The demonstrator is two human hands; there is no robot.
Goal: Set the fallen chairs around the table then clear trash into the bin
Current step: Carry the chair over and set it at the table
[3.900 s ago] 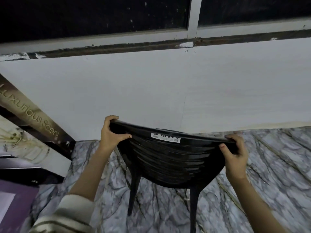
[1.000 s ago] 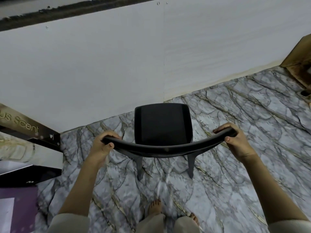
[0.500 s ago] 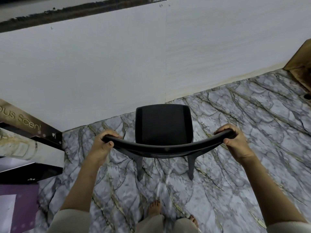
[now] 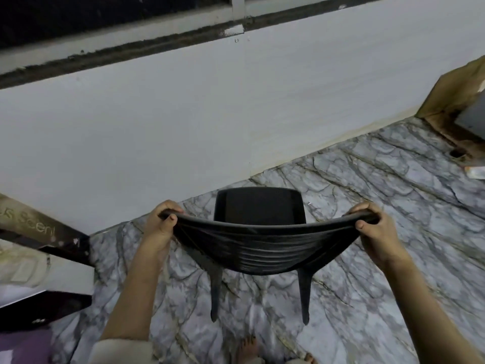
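A black plastic chair [image 4: 259,211] stands in front of me, its seat facing the white wall. My left hand [image 4: 160,227] grips the left end of the curved backrest top. My right hand [image 4: 375,229] grips the right end. The ribbed back of the backrest faces me and its two rear legs show below it, tips near the floor. No table, bin or trash item is clearly in view.
A white wall [image 4: 183,114] with a dark window sill runs close behind the chair. A printed cardboard box [image 4: 39,232] sits at the left, a brown box [image 4: 456,95] at the right. The marbled floor [image 4: 380,179] stretches to the right. My bare feet [image 4: 246,348] are below.
The chair has tipped back toward me, so the ribbed backrest now shows. My view has lifted to take in the window sill. Both hands keep their grip.
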